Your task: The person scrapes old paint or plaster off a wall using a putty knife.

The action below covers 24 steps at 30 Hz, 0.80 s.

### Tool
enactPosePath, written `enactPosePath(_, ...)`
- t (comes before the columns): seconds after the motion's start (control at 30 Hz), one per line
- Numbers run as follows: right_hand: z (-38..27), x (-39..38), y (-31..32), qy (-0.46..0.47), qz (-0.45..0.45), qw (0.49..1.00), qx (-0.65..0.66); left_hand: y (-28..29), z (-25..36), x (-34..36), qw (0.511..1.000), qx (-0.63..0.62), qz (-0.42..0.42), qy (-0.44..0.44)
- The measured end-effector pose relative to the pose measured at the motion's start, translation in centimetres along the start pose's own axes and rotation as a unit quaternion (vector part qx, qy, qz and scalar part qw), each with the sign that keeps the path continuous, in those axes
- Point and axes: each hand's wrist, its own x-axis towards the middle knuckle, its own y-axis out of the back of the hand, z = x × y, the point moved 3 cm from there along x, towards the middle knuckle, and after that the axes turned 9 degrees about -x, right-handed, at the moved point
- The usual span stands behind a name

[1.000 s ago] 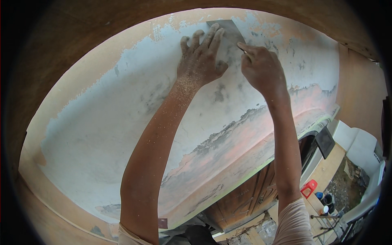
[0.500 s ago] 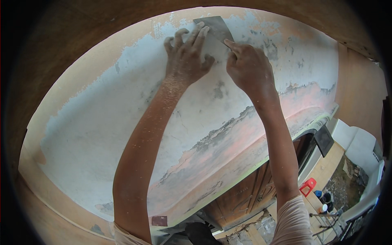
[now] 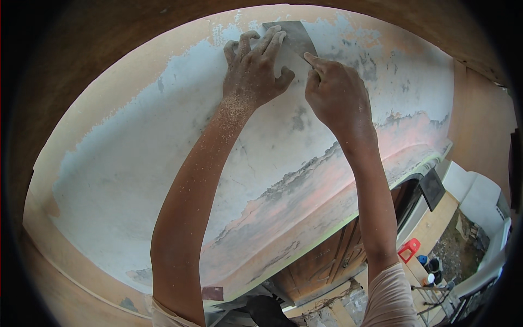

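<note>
My right hand [image 3: 340,92] is closed around the handle of a wide scraper [image 3: 298,39], its index finger stretched along toward the blade. The grey, flared blade lies against the upper part of a patchy wall [image 3: 180,147]; most of the handle is hidden in the hand. My left hand [image 3: 253,71] has its fingers spread, with two fingertips resting on the blade's left side and the thumb held apart. Pale dust and flakes cover the left wrist and forearm. White coating, grey spots and peach-coloured paint show on the wall around the blade.
A ledge [image 3: 305,240] with rough, flaking plaster above it runs diagonally below my arms. Lying on it is a small dark red piece [image 3: 212,293]. Lower down are a wooden door [image 3: 316,267], a red stool [image 3: 408,249] and several containers. A brown overhang [image 3: 163,16] closes in the top.
Both hands and the scraper have shifted slightly to the right along the wall. My left fingertips stay on the blade, and my right hand keeps its hold.
</note>
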Motion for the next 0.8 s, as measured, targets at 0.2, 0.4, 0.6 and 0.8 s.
enactPosePath(0.2, 0.1, -0.3, 0.1, 0.021, 0.043, 0.999, -0.021, 0.0, 0.2, -0.3, 0.999, 0.019, -0.025, -0.018)
enactPosePath(0.4, 1.0, 0.0, 0.1, 0.025, -0.001, 1.000, 0.013, -0.4, 0.4, -0.3, 0.998, 0.025, -0.045, -0.033)
enactPosePath(0.6, 1.4, 0.0, 0.5, 0.013, -0.043, 0.999, 0.007, -0.7, 0.4, -0.4, 0.996, 0.051, -0.061, -0.027)
enactPosePath(0.8, 0.8, 0.1, -0.2, -0.020, -0.046, 0.999, 0.000, -0.4, 0.3, -0.1, 0.999, 0.029, -0.038, -0.001)
